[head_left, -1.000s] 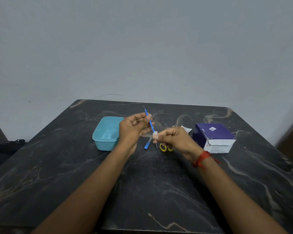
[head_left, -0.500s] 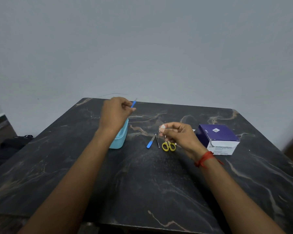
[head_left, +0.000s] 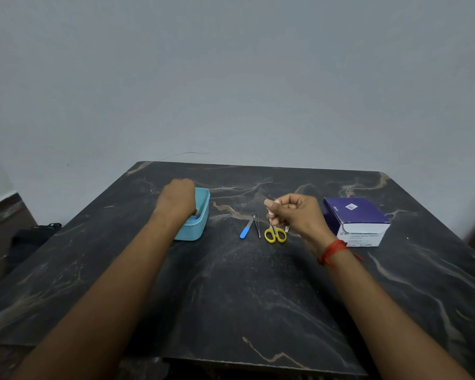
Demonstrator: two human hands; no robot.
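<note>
Shift: left hand [head_left: 177, 198] has dropped into teal tub [head_left: 200, 229], blue tool [head_left: 193, 219] glimpsed inside; grip hidden, cannot tell if released. Right hand [head_left: 296, 215] still pinches white swab [head_left: 270, 214] above scissors [head_left: 275, 234]. Wiped tool likely being stowed.

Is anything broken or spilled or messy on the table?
Nothing stands out. The blue-handled tool, tweezers and yellow scissors lie side by side on the table. The teal tub and purple box sit flat, and nothing is spilled.
</note>
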